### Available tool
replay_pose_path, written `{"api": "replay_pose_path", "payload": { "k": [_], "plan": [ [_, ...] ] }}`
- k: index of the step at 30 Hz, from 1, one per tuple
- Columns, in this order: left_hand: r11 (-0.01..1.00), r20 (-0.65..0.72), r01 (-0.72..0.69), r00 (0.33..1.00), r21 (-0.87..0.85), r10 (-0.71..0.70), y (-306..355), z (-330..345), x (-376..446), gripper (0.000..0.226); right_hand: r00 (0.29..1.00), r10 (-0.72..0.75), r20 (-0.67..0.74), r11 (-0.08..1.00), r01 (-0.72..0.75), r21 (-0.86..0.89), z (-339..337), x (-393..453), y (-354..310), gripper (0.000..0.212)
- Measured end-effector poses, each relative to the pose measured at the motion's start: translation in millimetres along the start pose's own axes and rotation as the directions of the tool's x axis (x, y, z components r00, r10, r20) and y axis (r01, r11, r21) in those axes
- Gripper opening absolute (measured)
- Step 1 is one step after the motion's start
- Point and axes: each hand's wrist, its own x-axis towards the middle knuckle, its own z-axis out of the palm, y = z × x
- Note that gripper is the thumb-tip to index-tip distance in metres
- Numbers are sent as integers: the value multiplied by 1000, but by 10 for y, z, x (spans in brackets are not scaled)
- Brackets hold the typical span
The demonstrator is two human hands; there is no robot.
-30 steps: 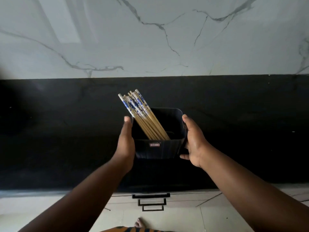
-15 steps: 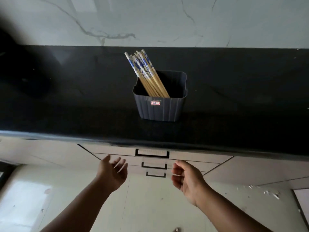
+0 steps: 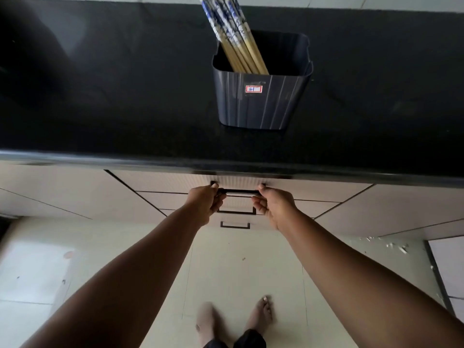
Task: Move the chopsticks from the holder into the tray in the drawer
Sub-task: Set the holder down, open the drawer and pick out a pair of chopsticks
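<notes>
A dark grey ribbed holder stands on the black countertop, near its front edge. Several bamboo chopsticks with blue-and-white tops lean to the left inside it. Below the counter edge, the top drawer is closed, and its black bar handle is gripped at both ends: my left hand on the left end, my right hand on the right end. The tray inside the drawer is hidden.
Two more drawers with black handles sit under the top one. Beige cabinet fronts run left and right. My bare feet stand on a pale tiled floor with white crumbs at the right.
Both hands let go of the holder on the counter, dropped below the counter edge and closed on the top drawer's handle. The view tilted down and moved closer.
</notes>
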Motion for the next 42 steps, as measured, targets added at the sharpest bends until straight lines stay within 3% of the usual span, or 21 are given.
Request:
{"api": "replay_pose_path", "payload": {
  "k": [5, 13, 15, 17, 18, 19, 20, 21, 23, 24, 25, 26, 27, 28, 29, 30, 32, 33, 37, 42],
  "plan": [
    [997, -48, -49, 997, 58, 52, -67, -2, -6, 16, 993, -80, -84, 996, 76, -46, 29, 5, 90, 19],
    [999, -10, -40, 999, 16, 40, -352, -226, -153, 15, 995, -86, -57, 996, 86, -3, -132, -198, 366, 11],
    [997, -2, -44, 999, 71, 44, -420, -310, -258, 14, 994, -89, -63, 996, 88, -12, -178, -300, 465, 12],
    [968, 22, -93, 996, 234, 90, -515, -401, -428, 15, 995, -92, -47, 996, 91, -22, -264, -436, 595, 11],
    [897, 41, -172, 985, 408, 170, -576, -464, -527, 17, 994, -104, -32, 994, 102, -42, -322, -525, 666, 12],
    [745, 71, -276, 953, 607, 295, -637, -538, -640, 19, 989, -145, -30, 982, 140, -130, -388, -620, 730, 16],
    [529, 126, -379, 883, 759, 452, -698, -638, -764, 21, 976, -216, -33, 933, 196, -303, -461, -725, 789, 22],
    [317, 218, -482, 766, 817, 604, -734, -755, -910, 21, 949, -313, -32, 824, 255, -506, -533, -846, 839, 28],
    [-69, 457, -674, 417, 735, 786, -743, -1012, -1203, 19, 809, -587, 33, 524, 411, -746, -716, -1134, 912, 28],
    [-238, 542, -702, 245, 671, 804, -733, -1126, -1303, 18, 663, -739, 124, 337, 522, -784, -809, -1293, 927, 26],
    [-351, 588, -677, 149, 647, 795, -718, -1225, -1357, 22, 474, -849, 231, 119, 600, -791, -886, -1433, 926, 25],
    [-406, 600, -619, 133, 672, 789, -679, -1293, -1371, 35, 303, -899, 317, -71, 613, -787, -942, -1545, 909, 25],
    [-403, 582, -553, 193, 729, 790, -619, -1339, -1367, 53, 194, -906, 377, -200, 588, -784, -981, -1618, 881, 24],
    [-371, 547, -490, 286, 789, 787, -559, -1367, -1343, 70, 163, -896, 412, -268, 541, -797, -996, -1650, 847, 28],
    [-355, 527, -444, 363, 823, 768, -507, -1379, -1316, 81, 214, -878, 427, -287, 478, -830, -983, -1659, 805, 41],
    [-371, 535, -415, 412, 831, 737, -481, -1392, -1288, 87, 314, -845, 433, -290, 411, -864, -959, -1642, 778, 58],
    [-455, 594, -389, 426, 801, 682, -507, -1431, -1234, 92, 467, -773, 430, -300, 327, -896, -913, -1603, 764, 78],
    [-479, 614, -388, 418, 787, 669, -539, -1453, -1216, 93, 504, -748, 433, -312, 310, -898, -907, -1585, 782, 80],
    [-503, 629, -381, 405, 775, 663, -582, -1486, -1217, 94, 572, -693, 439, -321, 300, -898, -942, -1583, 816, 81],
    [-488, 631, -401, 439, 775, 640, -551, -1473, -1254, 91, 635, -642, 430, -297, 311, -903, -904, -1635, 769, 85]
  ]
}}
